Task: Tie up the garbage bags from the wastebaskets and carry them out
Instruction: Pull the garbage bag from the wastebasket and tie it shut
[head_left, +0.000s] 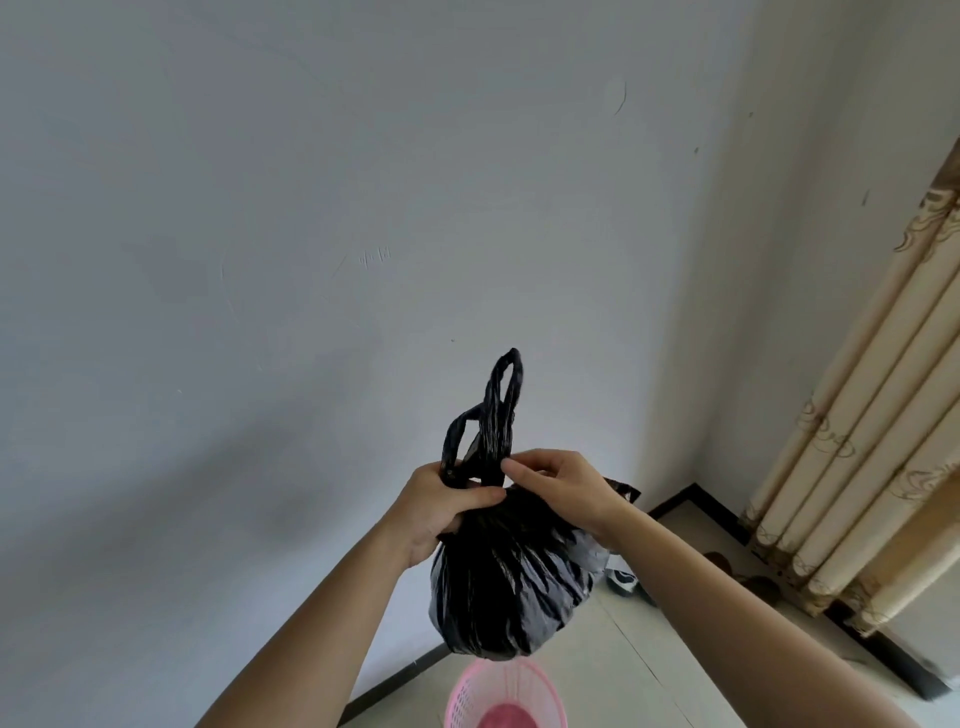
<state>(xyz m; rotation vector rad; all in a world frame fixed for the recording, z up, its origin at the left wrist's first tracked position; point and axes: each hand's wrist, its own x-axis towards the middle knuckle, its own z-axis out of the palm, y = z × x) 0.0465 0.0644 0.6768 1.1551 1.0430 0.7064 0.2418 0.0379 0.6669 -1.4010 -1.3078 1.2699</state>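
Right above the pink wastebasket (506, 691), in the head view, we have the black garbage bag (498, 587) hanging in the air, clear of the rim. So the bag is already out of the basket, and we judge the tying to be under way, not finished. The neck is gathered tight, and two handle loops (498, 410) stick up free above it with no knot that we can see.

The left hand (441, 499) grips the bunched neck, fingers wrapped round it, and carries the weight. The right hand (561, 488) comes in from the other side, fingers curled at the base of the loops and apparently pinching the plastic there.

The bag itself looks full and rounded, its thin film glossy, pulled into pleats that run down from the neck. Something pale shows through on the side toward the curtain (857, 441).

Left to do, as we read it: knot the loops, then carry the bag out.
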